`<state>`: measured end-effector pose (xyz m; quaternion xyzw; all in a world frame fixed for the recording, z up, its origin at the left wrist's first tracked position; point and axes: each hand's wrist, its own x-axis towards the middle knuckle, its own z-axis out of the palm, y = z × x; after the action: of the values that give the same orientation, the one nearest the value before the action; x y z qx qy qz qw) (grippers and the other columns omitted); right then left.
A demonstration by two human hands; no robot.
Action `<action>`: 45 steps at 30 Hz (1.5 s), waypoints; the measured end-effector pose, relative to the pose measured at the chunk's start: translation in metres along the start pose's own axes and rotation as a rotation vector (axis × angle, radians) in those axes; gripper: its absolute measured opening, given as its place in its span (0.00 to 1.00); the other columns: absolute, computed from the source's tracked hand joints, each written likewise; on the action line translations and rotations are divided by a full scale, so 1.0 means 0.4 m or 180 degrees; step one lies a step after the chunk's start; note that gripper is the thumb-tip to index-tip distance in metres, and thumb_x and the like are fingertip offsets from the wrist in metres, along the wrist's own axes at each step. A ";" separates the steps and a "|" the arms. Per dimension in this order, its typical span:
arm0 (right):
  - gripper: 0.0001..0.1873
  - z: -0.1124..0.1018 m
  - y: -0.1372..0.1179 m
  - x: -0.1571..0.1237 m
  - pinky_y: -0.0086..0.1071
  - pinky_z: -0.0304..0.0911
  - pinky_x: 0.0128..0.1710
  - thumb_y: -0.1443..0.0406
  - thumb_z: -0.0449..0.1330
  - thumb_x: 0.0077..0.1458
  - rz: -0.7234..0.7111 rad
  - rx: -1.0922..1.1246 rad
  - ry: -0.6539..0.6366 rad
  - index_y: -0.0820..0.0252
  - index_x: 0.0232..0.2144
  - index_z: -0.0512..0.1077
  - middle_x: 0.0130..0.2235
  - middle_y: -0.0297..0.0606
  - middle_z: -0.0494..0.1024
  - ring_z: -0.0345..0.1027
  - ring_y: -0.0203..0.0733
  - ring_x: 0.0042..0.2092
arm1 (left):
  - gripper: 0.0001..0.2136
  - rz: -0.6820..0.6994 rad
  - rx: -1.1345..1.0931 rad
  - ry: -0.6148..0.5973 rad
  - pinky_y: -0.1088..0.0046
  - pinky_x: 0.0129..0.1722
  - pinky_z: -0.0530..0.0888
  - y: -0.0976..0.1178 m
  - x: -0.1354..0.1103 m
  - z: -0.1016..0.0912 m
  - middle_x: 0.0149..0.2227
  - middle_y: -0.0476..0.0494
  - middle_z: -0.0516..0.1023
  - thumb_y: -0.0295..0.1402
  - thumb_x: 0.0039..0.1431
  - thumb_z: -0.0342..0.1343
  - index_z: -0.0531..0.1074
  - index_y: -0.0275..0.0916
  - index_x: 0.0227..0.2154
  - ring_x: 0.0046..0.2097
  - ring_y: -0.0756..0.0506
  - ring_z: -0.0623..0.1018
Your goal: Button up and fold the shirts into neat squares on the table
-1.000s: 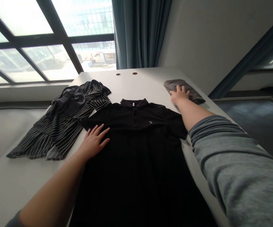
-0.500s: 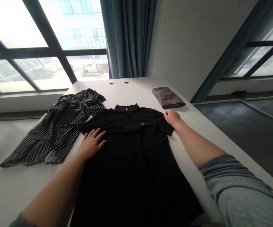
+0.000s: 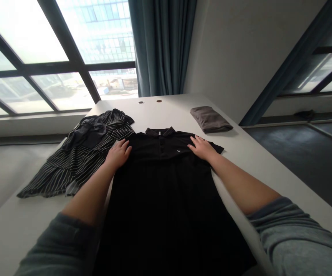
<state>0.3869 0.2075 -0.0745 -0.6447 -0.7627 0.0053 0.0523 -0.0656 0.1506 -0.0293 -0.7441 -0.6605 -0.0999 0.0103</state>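
Note:
A black short-sleeved polo shirt (image 3: 166, 191) lies spread front side up, its collar pointing away from me and its lower end running out of view. My left hand (image 3: 118, 154) rests on the shoulder and sleeve at the left, fingers stretched out and partly covering that sleeve. On the opposite side my right hand (image 3: 202, 148) lies on the cloth near the other sleeve, with its fingers apart. Neither hand grips the cloth. A small light logo shows on the chest, beside my right hand.
The shirt lies on a white table (image 3: 177, 111). A crumpled black-and-white striped garment (image 3: 68, 165) is heaped at the left. At the far right sits a folded grey-brown cloth (image 3: 211, 119), close to the table's edge. Two round holes mark the far end, before a blue curtain (image 3: 162, 50).
My right hand has let go of the sleeve's edge and moved inward onto the shirt, opening out. My left hand has slid up to the shoulder. The view has shifted slightly.

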 end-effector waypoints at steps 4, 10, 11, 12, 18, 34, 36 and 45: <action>0.40 0.014 0.026 0.006 0.53 0.42 0.74 0.44 0.40 0.71 0.0005 0.0047 -0.0305 0.57 0.76 0.50 0.77 0.47 0.48 0.43 0.56 0.76 | 0.31 -0.0257 0.0071 -0.0564 0.46 0.70 0.58 0.004 0.081 0.039 0.75 0.37 0.56 0.50 0.73 0.39 0.60 0.41 0.72 0.74 0.30 0.57; 0.40 0.017 0.055 0.010 0.54 0.41 0.74 0.43 0.40 0.70 -0.0035 0.0051 -0.0308 0.55 0.75 0.52 0.77 0.44 0.47 0.41 0.55 0.77 | 0.31 -0.0383 0.0031 -0.0272 0.43 0.66 0.63 -0.035 0.180 0.053 0.74 0.36 0.58 0.52 0.74 0.34 0.62 0.44 0.71 0.71 0.29 0.62; 0.40 0.016 0.055 0.010 0.54 0.41 0.74 0.43 0.40 0.70 -0.0032 0.0057 -0.0311 0.55 0.75 0.52 0.77 0.43 0.47 0.41 0.55 0.77 | 0.31 -0.0428 -0.0004 -0.0406 0.43 0.66 0.63 -0.051 0.203 0.052 0.74 0.36 0.59 0.52 0.74 0.34 0.62 0.43 0.71 0.72 0.29 0.62; 0.40 0.016 0.054 0.009 0.54 0.41 0.74 0.44 0.40 0.70 -0.0031 0.0061 -0.0316 0.55 0.75 0.52 0.77 0.43 0.47 0.41 0.55 0.77 | 0.31 -0.0472 -0.0029 -0.0543 0.45 0.66 0.63 -0.068 0.225 0.053 0.74 0.37 0.58 0.51 0.74 0.34 0.62 0.43 0.71 0.72 0.30 0.62; 0.40 0.010 0.051 0.004 0.53 0.42 0.74 0.44 0.40 0.71 -0.0133 0.0059 -0.0274 0.56 0.75 0.54 0.77 0.45 0.49 0.43 0.56 0.76 | 0.30 -0.0617 0.0013 -0.0504 0.51 0.68 0.62 -0.135 0.278 0.072 0.76 0.32 0.53 0.45 0.75 0.36 0.59 0.34 0.72 0.74 0.32 0.58; 0.37 -0.019 0.051 -0.001 0.60 0.37 0.73 0.45 0.38 0.72 0.0176 0.0033 -0.0443 0.49 0.76 0.49 0.78 0.42 0.44 0.38 0.58 0.77 | 0.34 0.0308 0.0142 -0.0779 0.46 0.73 0.50 0.004 0.222 0.127 0.78 0.44 0.44 0.54 0.73 0.36 0.49 0.46 0.76 0.77 0.33 0.47; 0.37 -0.019 0.048 0.003 0.60 0.37 0.73 0.45 0.38 0.72 0.0269 0.0041 -0.0466 0.48 0.76 0.48 0.78 0.42 0.43 0.38 0.59 0.77 | 0.35 0.0167 0.0158 -0.0807 0.43 0.72 0.51 0.005 0.233 0.126 0.78 0.43 0.43 0.55 0.73 0.35 0.48 0.46 0.76 0.77 0.32 0.47; 0.31 -0.057 0.025 -0.041 0.58 0.44 0.72 0.54 0.47 0.72 -0.0017 0.0305 0.0410 0.63 0.68 0.67 0.73 0.53 0.58 0.45 0.61 0.75 | 0.32 0.0076 0.0281 -0.0438 0.41 0.72 0.49 0.055 0.187 0.075 0.76 0.35 0.51 0.47 0.74 0.37 0.55 0.33 0.74 0.76 0.31 0.51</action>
<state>0.4013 0.1916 -0.0536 -0.6384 -0.7583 0.0001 0.1320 -0.0319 0.2258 -0.0441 -0.7558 -0.6545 -0.0193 -0.0012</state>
